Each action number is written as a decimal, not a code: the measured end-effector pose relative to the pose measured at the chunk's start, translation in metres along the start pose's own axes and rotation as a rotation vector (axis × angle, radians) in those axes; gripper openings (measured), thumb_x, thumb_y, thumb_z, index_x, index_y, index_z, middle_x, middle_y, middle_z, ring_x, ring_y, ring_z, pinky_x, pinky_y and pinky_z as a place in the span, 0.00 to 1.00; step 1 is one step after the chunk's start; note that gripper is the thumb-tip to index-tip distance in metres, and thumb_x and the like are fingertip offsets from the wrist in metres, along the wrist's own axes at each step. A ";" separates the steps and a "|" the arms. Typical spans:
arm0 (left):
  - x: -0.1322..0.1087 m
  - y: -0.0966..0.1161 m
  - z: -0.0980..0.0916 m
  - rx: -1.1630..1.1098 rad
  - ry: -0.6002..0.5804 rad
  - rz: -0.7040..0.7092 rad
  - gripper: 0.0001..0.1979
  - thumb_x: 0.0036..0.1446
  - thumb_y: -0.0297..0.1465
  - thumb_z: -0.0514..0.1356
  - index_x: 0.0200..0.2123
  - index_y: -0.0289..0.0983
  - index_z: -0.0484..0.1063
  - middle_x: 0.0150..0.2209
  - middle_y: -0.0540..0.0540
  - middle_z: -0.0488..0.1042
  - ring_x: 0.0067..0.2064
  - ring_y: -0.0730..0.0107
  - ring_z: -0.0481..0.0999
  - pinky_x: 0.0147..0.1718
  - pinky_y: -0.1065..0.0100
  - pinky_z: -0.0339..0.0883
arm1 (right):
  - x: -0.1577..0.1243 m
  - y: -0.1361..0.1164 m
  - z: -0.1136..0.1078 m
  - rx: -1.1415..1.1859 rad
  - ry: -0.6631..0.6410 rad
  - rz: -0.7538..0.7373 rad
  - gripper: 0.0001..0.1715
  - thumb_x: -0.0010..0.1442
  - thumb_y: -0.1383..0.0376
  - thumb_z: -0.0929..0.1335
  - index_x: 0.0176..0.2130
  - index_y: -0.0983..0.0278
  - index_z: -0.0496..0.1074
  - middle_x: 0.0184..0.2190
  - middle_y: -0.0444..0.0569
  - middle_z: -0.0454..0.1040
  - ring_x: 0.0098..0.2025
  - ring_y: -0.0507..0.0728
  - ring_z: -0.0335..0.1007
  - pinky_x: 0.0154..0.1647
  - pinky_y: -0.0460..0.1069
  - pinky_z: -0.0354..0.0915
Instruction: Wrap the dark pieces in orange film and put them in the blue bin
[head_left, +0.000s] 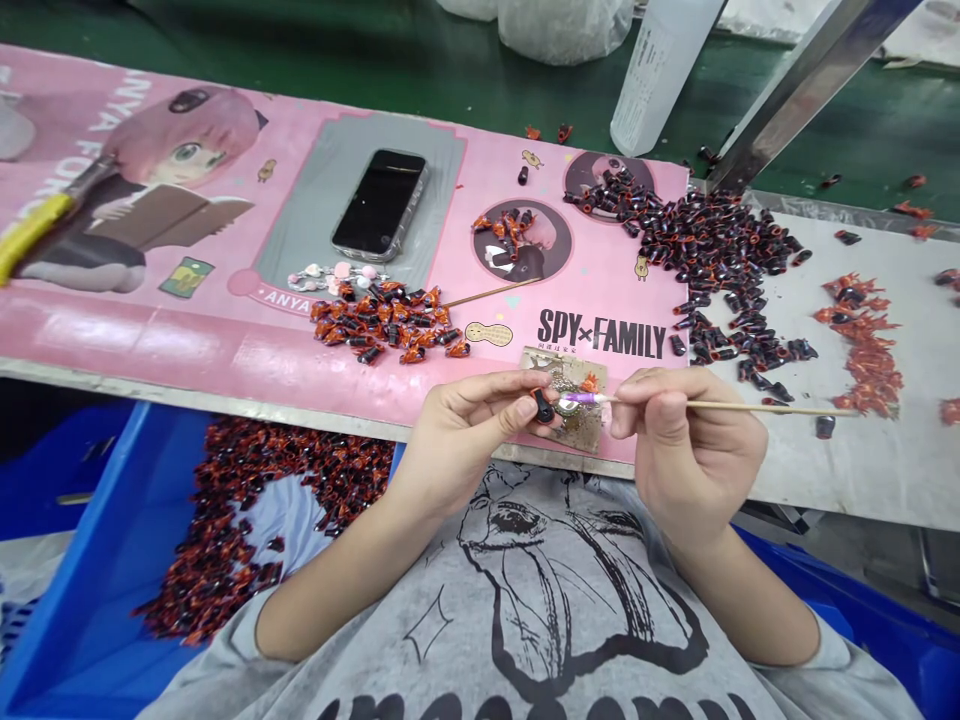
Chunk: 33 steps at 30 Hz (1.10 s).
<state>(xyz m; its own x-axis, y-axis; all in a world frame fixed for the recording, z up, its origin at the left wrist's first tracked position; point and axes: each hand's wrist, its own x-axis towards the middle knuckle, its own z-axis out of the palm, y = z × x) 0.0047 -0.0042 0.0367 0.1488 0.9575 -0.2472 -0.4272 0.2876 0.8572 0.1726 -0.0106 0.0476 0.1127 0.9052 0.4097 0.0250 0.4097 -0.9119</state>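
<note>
My left hand (471,420) pinches a small black part (542,405) between thumb and fingers just past the table's near edge. My right hand (679,425) is closed on a thin wooden stick (772,408) whose purple-and-white wrapped tip (583,398) touches the black part. Both hands hover over a small grimy pad (574,425) lying on the pink mat (225,340). A heap of orange-and-black parts (386,322) lies left of the hands. A large pile of dark parts (712,260) spreads to the right.
A phone (381,203) lies face up on the mat, with a second thin stick (491,292) nearby. Orange scraps (862,340) litter the grey board at right. A white bottle (652,70) and a metal bar (802,85) stand behind. A blue bin (90,560) holding many parts sits below left.
</note>
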 end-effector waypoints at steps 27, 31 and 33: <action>-0.010 0.005 0.008 -0.007 0.053 0.007 0.12 0.40 0.35 0.79 0.30 0.42 0.85 0.29 0.50 0.85 0.28 0.72 0.83 0.31 0.76 0.80 | -0.002 0.010 -0.022 0.030 0.117 -0.120 0.14 0.72 0.56 0.64 0.44 0.59 0.77 0.27 0.44 0.79 0.23 0.49 0.71 0.19 0.44 0.63; -0.008 0.002 -0.001 0.060 0.064 0.009 0.11 0.43 0.35 0.78 0.31 0.43 0.85 0.30 0.51 0.85 0.29 0.74 0.84 0.34 0.80 0.79 | 0.005 0.015 -0.100 -0.450 0.378 -0.280 0.25 0.72 0.50 0.61 0.31 0.61 0.71 0.28 0.46 0.80 0.21 0.51 0.71 0.20 0.47 0.62; -0.005 -0.001 -0.005 0.082 0.017 -0.015 0.09 0.45 0.35 0.77 0.32 0.45 0.85 0.30 0.52 0.85 0.31 0.73 0.85 0.35 0.80 0.80 | 0.009 0.012 -0.155 -0.769 0.521 -0.314 0.32 0.71 0.46 0.59 0.25 0.62 0.70 0.25 0.48 0.78 0.22 0.53 0.71 0.24 0.49 0.64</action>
<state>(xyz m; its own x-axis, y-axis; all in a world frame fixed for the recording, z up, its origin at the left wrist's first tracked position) -0.0005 -0.0092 0.0349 0.1396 0.9535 -0.2671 -0.3502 0.2998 0.8874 0.3277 -0.0149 0.0367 0.4099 0.5289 0.7431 0.7483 0.2709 -0.6056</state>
